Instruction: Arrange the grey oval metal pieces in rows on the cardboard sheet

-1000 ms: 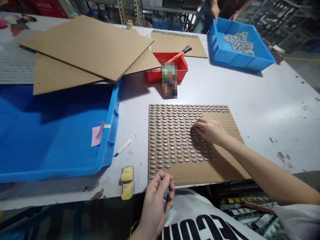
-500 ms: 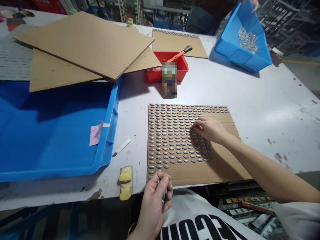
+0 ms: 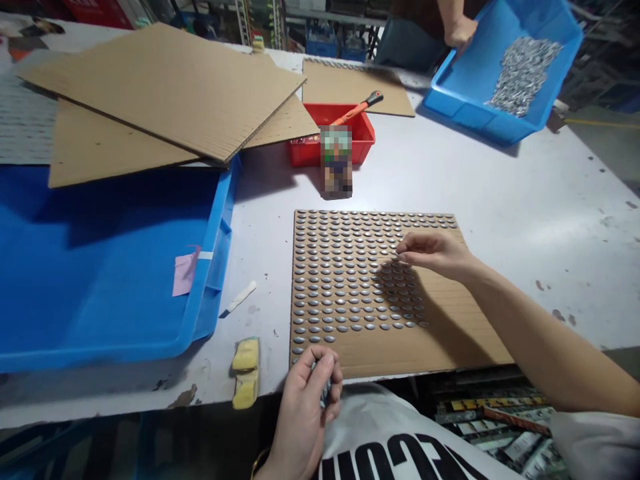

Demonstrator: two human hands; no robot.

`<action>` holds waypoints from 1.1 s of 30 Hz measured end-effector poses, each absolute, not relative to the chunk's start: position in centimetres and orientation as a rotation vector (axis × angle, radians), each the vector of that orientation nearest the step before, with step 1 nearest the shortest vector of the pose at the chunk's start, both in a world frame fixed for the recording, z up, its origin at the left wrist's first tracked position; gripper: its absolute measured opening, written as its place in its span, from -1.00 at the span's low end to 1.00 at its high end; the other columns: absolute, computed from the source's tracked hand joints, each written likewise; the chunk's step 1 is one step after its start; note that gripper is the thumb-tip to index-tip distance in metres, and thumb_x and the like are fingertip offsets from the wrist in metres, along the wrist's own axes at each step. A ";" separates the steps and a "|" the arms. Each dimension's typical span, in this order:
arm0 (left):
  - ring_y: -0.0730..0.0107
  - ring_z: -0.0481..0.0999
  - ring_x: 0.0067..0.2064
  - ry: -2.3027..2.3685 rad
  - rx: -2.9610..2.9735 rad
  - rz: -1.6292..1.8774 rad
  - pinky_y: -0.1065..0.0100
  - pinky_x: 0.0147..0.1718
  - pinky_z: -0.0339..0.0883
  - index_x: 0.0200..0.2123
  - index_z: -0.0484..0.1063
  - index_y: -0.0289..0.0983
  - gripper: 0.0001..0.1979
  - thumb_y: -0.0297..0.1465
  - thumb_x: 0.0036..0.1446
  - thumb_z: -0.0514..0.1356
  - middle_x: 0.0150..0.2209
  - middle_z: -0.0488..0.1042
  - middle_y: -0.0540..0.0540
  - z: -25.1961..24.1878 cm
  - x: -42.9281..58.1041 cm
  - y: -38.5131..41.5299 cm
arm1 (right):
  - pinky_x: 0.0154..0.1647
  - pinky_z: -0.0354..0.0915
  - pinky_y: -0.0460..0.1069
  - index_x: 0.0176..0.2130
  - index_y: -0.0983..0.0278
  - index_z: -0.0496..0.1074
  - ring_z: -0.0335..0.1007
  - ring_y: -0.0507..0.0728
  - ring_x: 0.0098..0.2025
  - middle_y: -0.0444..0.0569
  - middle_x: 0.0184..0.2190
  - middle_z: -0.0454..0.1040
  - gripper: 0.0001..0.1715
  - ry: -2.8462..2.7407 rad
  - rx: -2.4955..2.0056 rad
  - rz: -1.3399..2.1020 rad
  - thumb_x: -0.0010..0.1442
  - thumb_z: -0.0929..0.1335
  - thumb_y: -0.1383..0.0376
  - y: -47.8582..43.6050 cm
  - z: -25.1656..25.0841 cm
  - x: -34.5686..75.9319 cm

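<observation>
Head view: L hand (image 3: 311,393) curls closed round loose metal pieces (image 3: 326,393), prob. to keep spares close. Fwd & R of it, R hand (image 3: 430,255) is over the cardboard sheet (image 3: 380,357), thumb & fingertip nearly meeting; can't tell if anything's pinched. Metal rows (image 3: 340,272) lie L of that grip, spaced, prob. to avoid contact.

bright glare on tabletop (image 3: 520,213), dark shadow across cardboard (image 3: 380,357), dim surroundings, pixelated patch (image 3: 337,161)
</observation>
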State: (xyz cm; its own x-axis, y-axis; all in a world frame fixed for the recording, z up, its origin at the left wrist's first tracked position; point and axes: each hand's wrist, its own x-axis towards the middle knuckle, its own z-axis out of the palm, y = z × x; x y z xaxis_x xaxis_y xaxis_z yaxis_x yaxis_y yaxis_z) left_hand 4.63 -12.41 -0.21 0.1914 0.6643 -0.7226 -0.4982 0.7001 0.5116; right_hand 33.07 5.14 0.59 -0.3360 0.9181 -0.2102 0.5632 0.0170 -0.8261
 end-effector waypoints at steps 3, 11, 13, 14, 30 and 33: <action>0.62 0.19 -0.53 1.107 0.177 0.810 0.55 -0.66 -0.06 -0.37 0.31 -0.25 -0.74 -0.18 0.07 0.23 -0.46 0.29 0.04 -0.3 4.8 -12.2 | -0.37 0.25 -0.07 -0.30 0.32 0.41 0.33 0.02 -0.39 -0.08 -0.43 0.43 -0.64 -1.822 -1.434 1.525 0.05 0.42 0.08 5.0 0.9 33.1; 0.62 0.18 -0.54 1.110 0.145 0.804 0.56 -0.66 -0.09 -0.39 0.30 -0.24 -0.73 -0.18 0.05 0.25 -0.47 0.27 0.05 -0.2 5.1 -11.7 | -0.26 0.29 -0.04 -0.26 0.30 0.46 0.39 0.08 -0.29 -0.04 -0.32 0.50 -0.77 -2.374 -1.342 1.543 0.11 0.36 0.20 6.0 1.9 31.7; 0.63 0.18 -0.54 1.114 0.135 0.811 0.56 -0.66 -0.10 -0.39 0.29 -0.24 -0.74 -0.19 0.06 0.24 -0.47 0.27 0.05 -0.2 5.1 -11.6 | -0.26 0.29 -0.04 -0.27 0.29 0.46 0.39 0.08 -0.29 -0.06 -0.32 0.50 -0.80 -2.478 -1.333 1.487 0.10 0.35 0.23 6.3 2.0 31.4; 0.63 0.18 -0.54 1.114 0.133 0.812 0.56 -0.66 -0.10 -0.39 0.29 -0.24 -0.74 -0.19 0.06 0.24 -0.47 0.27 0.05 -0.2 5.0 -11.6 | -0.26 0.29 -0.04 -0.26 0.28 0.46 0.39 0.07 -0.30 -0.06 -0.32 0.50 -0.81 -2.517 -1.328 1.466 0.10 0.35 0.25 6.5 2.1 31.2; 0.61 0.16 -0.54 1.094 0.060 0.836 0.56 -0.66 -0.12 -0.41 0.30 -0.24 -0.73 -0.19 0.01 0.27 -0.48 0.26 0.05 -0.3 4.2 -10.5 | -0.32 0.29 -0.07 -0.32 0.27 0.47 0.37 0.04 -0.38 -0.07 -0.38 0.48 -0.88 -2.736 -1.291 1.378 0.08 0.34 0.33 7.1 3.0 29.7; 0.62 0.16 -0.54 1.087 0.054 0.839 0.56 -0.66 -0.12 -0.41 0.30 -0.25 -0.72 -0.19 0.01 0.27 -0.48 0.26 0.05 -0.4 4.1 -10.4 | -0.32 0.29 -0.08 -0.31 0.26 0.46 0.37 0.03 -0.37 -0.08 -0.38 0.48 -0.88 -2.765 -1.307 1.368 0.07 0.33 0.37 7.1 3.1 29.5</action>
